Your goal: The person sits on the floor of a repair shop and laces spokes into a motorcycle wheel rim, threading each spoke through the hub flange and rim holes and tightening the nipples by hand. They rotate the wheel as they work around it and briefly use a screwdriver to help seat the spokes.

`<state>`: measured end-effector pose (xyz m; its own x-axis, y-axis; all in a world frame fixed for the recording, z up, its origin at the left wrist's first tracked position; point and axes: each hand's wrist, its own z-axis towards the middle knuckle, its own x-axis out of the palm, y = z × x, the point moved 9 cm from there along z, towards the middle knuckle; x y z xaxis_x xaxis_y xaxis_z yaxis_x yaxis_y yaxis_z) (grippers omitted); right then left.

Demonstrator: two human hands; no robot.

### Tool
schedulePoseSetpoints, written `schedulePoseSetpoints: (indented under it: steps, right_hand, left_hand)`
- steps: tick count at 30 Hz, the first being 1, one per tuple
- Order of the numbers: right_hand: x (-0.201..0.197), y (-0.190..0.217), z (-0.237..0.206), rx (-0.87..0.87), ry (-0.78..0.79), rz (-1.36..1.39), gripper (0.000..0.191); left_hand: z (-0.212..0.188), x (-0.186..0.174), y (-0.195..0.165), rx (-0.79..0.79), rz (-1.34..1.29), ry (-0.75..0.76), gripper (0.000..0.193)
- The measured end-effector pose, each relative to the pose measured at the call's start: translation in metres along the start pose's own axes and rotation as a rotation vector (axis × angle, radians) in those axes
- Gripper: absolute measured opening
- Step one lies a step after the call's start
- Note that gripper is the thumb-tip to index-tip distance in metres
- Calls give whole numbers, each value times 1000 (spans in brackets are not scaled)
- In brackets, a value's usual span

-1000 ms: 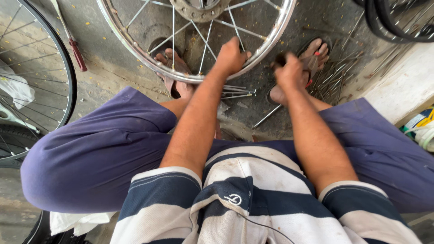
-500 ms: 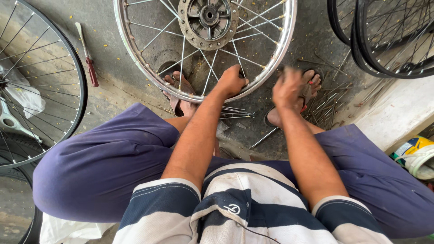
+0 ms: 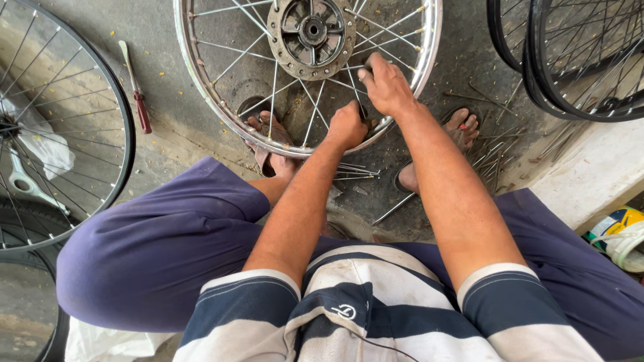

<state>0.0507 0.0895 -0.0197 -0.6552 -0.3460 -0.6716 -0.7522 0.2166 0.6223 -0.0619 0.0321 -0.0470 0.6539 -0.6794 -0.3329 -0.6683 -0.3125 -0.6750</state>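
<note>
Spokes cross in front of much of the scene: the chrome motorcycle wheel rim [image 3: 429, 60] stands on the concrete just beyond the person's sandalled feet, its upper arc cut off by the frame's top edge. At its centre sits the rusty hub [image 3: 312, 30], also clipped at the top. The left hand [image 3: 347, 125] is curled into a fist at the rim's lower arc, closed around a spoke, though what exactly sits inside the fist is hidden by the knuckles. The right hand [image 3: 386, 84] reaches just right of the hub, fingers bent and pinching among the spokes; whether it grips a spoke or a small tool cannot be told. Below the rim, loose spokes [image 3: 355, 171] lie on the ground between the feet. Well left of the rim lies a red-handled screwdriver [image 3: 136, 87]. Far right of the rim, black-tyred wheels [image 3: 570, 60] lean, partly out of view
</note>
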Motion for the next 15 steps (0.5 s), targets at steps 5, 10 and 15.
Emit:
schedulePoseSetpoints:
  steps: [5,10,15]
  right_hand:
    - [-17,17,-31,-82,-187,44,21]
    - [-10,28,-54,-115,-247,95,18]
    - [-3,35,-60,-174,-326,107,20]
  left_hand:
    - [2,1,0,30,14,8,40]
    - [-1,-4,0,47,0,-34,43]
    - [-1,-3,7,48,10,-17,44]
